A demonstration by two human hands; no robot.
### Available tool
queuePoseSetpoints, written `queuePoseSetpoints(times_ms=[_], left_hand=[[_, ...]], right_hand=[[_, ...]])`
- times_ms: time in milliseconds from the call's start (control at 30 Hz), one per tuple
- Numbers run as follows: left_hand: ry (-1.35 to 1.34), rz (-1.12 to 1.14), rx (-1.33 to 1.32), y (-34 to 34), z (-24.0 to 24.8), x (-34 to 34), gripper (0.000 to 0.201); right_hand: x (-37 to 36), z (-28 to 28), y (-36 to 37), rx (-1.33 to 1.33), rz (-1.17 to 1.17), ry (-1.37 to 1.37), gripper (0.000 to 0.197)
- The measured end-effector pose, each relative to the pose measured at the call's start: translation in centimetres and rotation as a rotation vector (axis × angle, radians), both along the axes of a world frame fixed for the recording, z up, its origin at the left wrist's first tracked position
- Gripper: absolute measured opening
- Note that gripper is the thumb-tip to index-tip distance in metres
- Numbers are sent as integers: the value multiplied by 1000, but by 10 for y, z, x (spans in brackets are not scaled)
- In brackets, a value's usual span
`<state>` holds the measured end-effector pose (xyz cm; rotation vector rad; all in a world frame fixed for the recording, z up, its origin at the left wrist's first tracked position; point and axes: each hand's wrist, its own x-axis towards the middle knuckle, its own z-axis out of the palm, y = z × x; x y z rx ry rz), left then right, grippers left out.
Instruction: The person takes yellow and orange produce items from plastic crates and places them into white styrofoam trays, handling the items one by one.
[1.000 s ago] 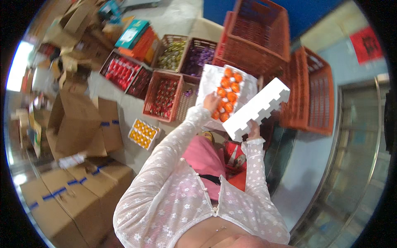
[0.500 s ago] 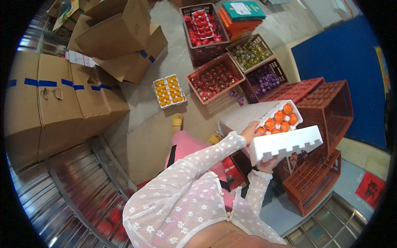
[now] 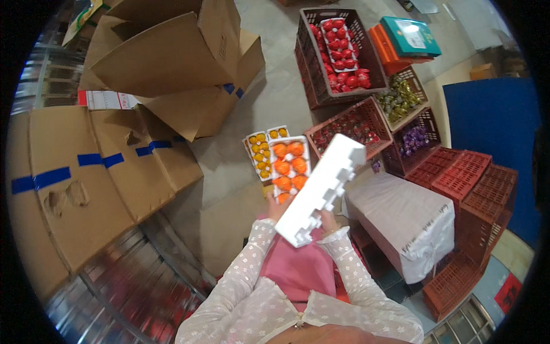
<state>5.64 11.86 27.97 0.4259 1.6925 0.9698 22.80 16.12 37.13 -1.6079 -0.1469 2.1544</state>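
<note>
My left hand (image 3: 277,208) grips the near end of a white foam tray (image 3: 308,150) holding two rows of orange foil-wrapped balls (image 3: 282,167). A second white foam piece (image 3: 329,183), long with a notched edge, is tilted up beside it in my right hand (image 3: 327,221). That piece covers part of the orange-ball tray, and what lies inside it is turned out of sight. Fingers of both hands are partly hidden. Beyond the held tray, trays of yellow balls (image 3: 260,155) sit on the floor, partly covered by it.
Ahead on the right stand crates of red (image 3: 372,62), dark red (image 3: 321,133), green (image 3: 424,109) and purple (image 3: 436,135) wrapped items. A white-wrapped box (image 3: 395,212) is at my right, near stacked brown crates (image 3: 487,200). Cardboard boxes (image 3: 109,195) line the left.
Both hands have carried the tray of orange balls and the white foam piece leftward from above the white-wrapped box to in front of me. My view has turned too.
</note>
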Motion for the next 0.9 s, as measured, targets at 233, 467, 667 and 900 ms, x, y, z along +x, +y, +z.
queuePoseSetpoints(times_ms=[233,467,667,900], left_hand=[[-125,177,23,-12,-214,-87,53],[203,103,-48,27,-305,-119,57],[240,104,57,2,-362,-117,62],[-301,411,-213,10,-374,-170,76]], right_hand=[[-85,-176,63,-12,342,-14,33],[-60,-385,90,199,376,-234,48],[-64,-399,146,517,1219,-858,49],[-47,-442,161,546,1190,-263,73]])
